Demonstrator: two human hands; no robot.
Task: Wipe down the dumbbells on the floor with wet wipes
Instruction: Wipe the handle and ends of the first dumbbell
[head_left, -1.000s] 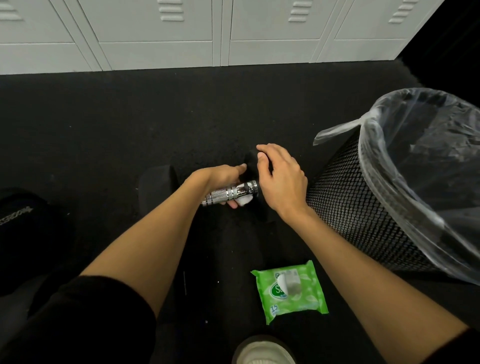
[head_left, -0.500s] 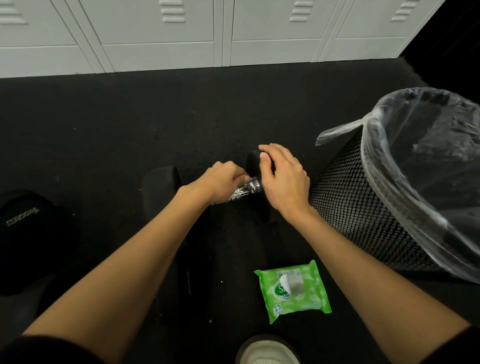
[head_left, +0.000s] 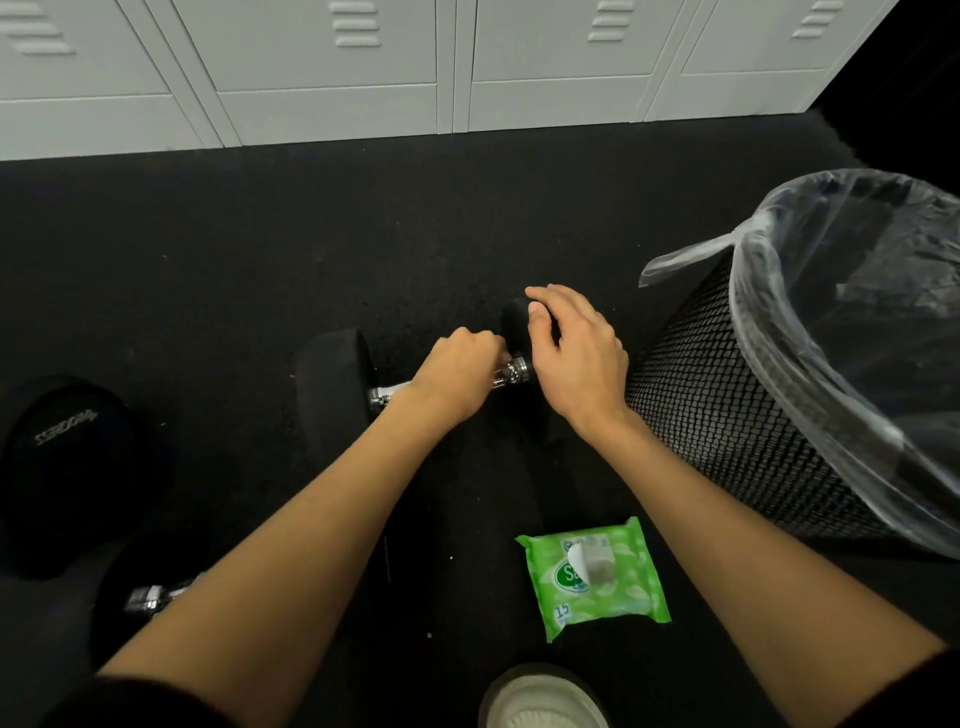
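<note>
On the floor (head_left: 260, 249) by the bin (head_left: 727, 415) lies the dumbbell (head_left: 332, 395); your left hand (head_left: 457, 374) fists round its handle (head_left: 511, 373) — wipe hidden; your right hand (head_left: 576, 358) cups one head — likely stopping roll.

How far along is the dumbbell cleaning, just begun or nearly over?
Done: the green wet-wipe pack lies with its flap peeled open. In hand: the left hand grips the black rubber-ended dumbbell by its chrome handle, while the right hand holds its far end; any wipe is hidden. Left: the second black dumbbell lies apart from both hands; I cannot tell whether it is clean.
</note>
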